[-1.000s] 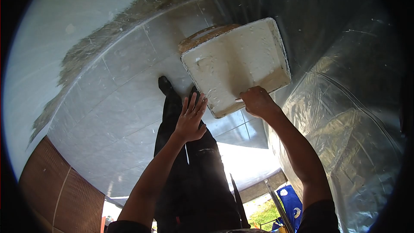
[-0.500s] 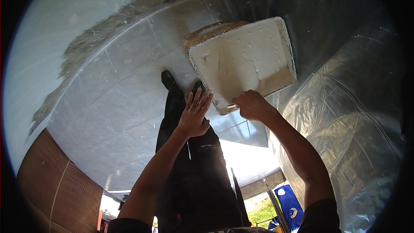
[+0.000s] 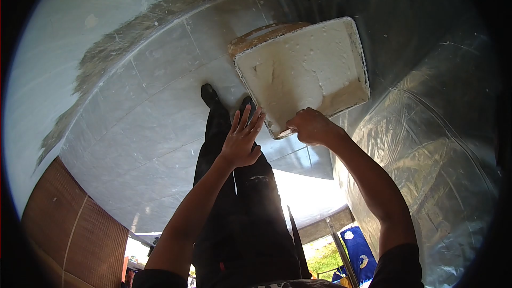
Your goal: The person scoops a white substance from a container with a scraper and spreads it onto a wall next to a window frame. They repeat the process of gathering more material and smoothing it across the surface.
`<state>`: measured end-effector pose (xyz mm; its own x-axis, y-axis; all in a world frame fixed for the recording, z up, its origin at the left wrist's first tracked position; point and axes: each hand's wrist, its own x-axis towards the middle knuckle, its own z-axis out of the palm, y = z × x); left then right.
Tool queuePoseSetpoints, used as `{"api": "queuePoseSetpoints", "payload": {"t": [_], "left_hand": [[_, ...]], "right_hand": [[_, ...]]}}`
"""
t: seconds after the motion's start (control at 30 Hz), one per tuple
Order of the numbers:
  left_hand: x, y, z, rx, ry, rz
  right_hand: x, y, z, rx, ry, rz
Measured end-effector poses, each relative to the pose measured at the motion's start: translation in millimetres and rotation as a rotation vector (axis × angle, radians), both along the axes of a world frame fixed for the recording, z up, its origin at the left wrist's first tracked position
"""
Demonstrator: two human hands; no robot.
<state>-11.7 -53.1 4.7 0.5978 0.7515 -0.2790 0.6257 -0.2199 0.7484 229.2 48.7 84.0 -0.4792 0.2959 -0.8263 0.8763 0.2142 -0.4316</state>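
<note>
A rectangular tub [image 3: 349,108] with a whitish, spattered rim holds a thick cream-white paste [image 3: 298,69] with uneven ridges. My right hand [image 3: 313,127] is closed at the tub's near edge, over the near corner. A small pale piece [image 3: 288,131] sticks out on the left side of the fist; the rest of it is hidden in the fingers, and I cannot tell what it is. My left hand [image 3: 242,141] is open with fingers spread, palm down, its fingertips right by the tub's left rim. Nothing is in it.
Under the tub's far left side shows a brown, rounded support [image 3: 253,37]. Grey tiled floor [image 3: 149,106] spreads to the left below a partly coated wall [image 3: 80,37]. Clear plastic sheeting [image 3: 416,144] hangs on the right. A brown ribbed panel [image 3: 80,224] stands at lower left.
The tub sits very slightly higher and further right in the view. Both hands keep nearly the same pose, the right one a touch higher.
</note>
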Motion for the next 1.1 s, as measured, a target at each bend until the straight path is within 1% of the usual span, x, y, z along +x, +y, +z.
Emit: {"api": "queuePoseSetpoints", "payload": {"t": [0.07,0.13,0.17,0.23,0.27,0.43,0.5,0.53,0.6,0.63,0.7,0.73,0.8,1.1], "left_hand": [[-1,-1,0,-0.004,-0.001,-0.005],[0,-1,-1,0.0,0.006,-0.006],[0,-1,-2,-0.001,0.004,-0.006],[1,-2,-1,0.003,-0.003,0.005],[2,-2,-1,0.003,-0.004,0.004],[3,-3,-3,0.003,-0.014,0.028],[3,-3,-4,0.011,-0.016,0.026],[3,-4,-5,0.02,-0.017,0.026],[1,-2,-3,0.014,-0.014,0.017],[1,-1,-2,0.011,-0.011,0.012],[-1,0,-2,0.012,-0.014,0.007],[-1,1,-1,0.015,-0.016,0.004],[0,1,-1,0.01,-0.014,0.005],[-1,1,-2,0.006,-0.024,0.015]], "right_hand": [[3,4,2,0.005,-0.01,-0.002],[13,14,-1,-0.059,0.008,-0.155],[24,19,-6,-0.059,0.006,-0.155],[50,26,-14,-0.167,0.047,-0.481],[57,30,-10,-0.185,0.072,-0.604],[72,41,-3,-0.133,-0.05,-0.646],[71,38,-11,-0.059,-0.032,-0.511],[72,35,-13,-0.06,-0.032,-0.514],[59,35,-6,-0.025,-0.085,-0.281],[53,34,-4,-0.026,-0.084,-0.283],[43,28,1,0.008,-0.154,-0.13],[40,26,3,0.007,-0.155,-0.131],[32,24,8,0.07,-0.159,0.017],[26,21,10,0.008,-0.137,-0.026]]}}
